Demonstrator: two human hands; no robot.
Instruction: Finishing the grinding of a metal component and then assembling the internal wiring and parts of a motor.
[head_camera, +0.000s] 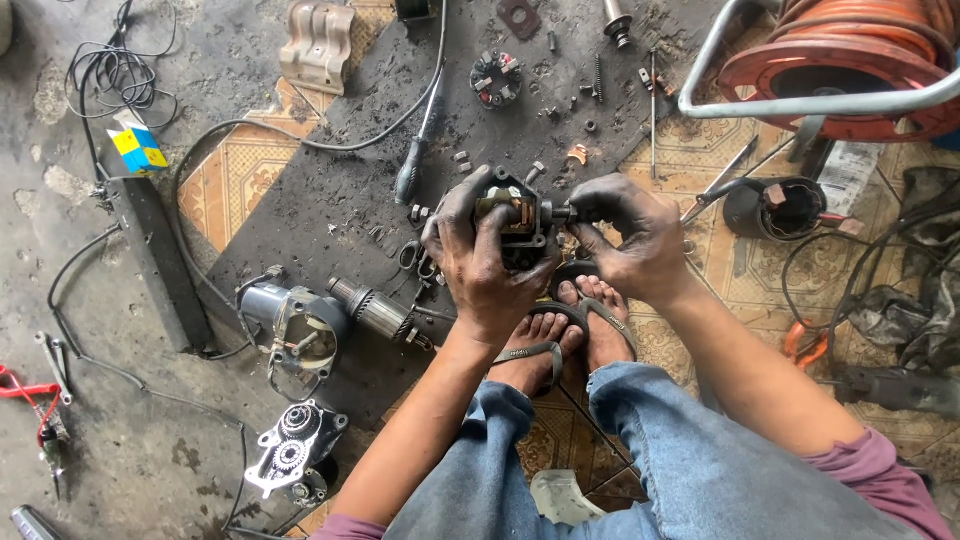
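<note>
Two greasy hands meet over a dark mat (330, 190) spread on the tiled floor (230, 180), with parts scattered all round. At the far left, red-handled pliers (35, 400) lie on the bare concrete, and a yellow and blue box (138, 148) sits beside a coil of black cable (115, 75). Nearer the mat's left edge rest a grey motor housing (290, 325), an armature (375, 310) just beside it, and below them a gear assembly (292, 450). A screwdriver (415, 150) lies on the mat above. The left hand (480, 260) is wrapped round a small dark metal assembly (515, 215), gripping it from below, held up above the sandalled feet (565, 330). The right hand (630, 235) pinches the short shaft end sticking out of that assembly's right side, fingers closed on it. A round brush holder (496, 78) lies on the mat beyond the hands. Further right stand a black cylindrical casing (775, 208) and, in the top corner, an orange cable reel (850, 60) in a grey metal frame.
</note>
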